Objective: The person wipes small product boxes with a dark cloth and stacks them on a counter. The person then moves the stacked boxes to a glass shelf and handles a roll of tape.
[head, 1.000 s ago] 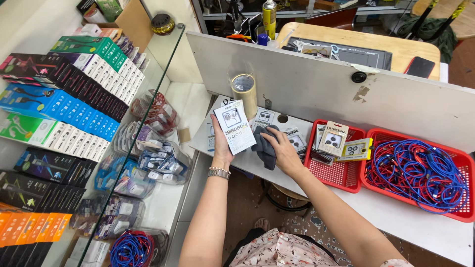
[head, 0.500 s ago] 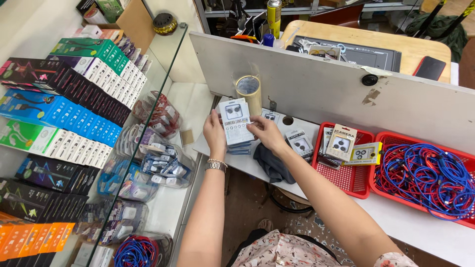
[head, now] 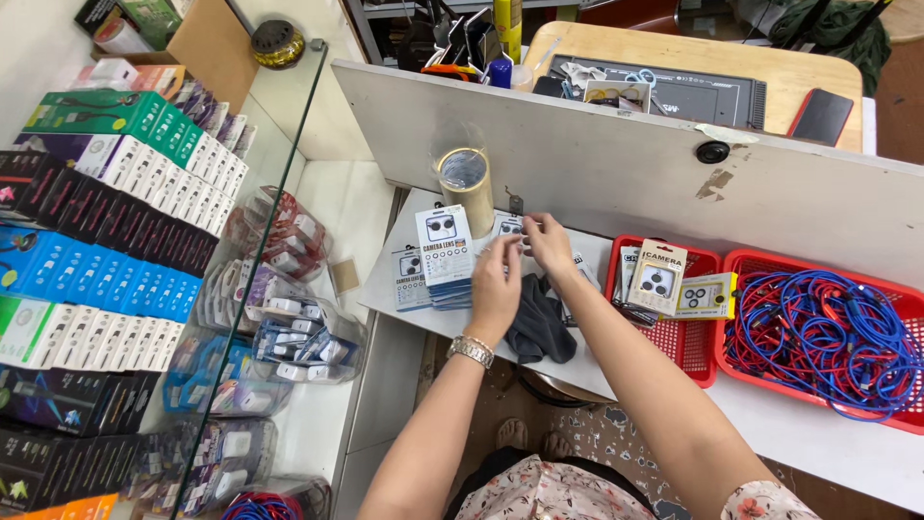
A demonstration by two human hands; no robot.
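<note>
Now, left hand [head: 496,284] gripping card stack [head: 448,252], right hand [head: 549,241] pinching small pack [head: 509,227] just beside.

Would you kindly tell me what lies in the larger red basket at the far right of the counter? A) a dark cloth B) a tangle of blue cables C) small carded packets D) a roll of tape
B: the larger red basket is filled with a tangle of blue cables, while the carded packets sit in the smaller basket beside it.
</note>
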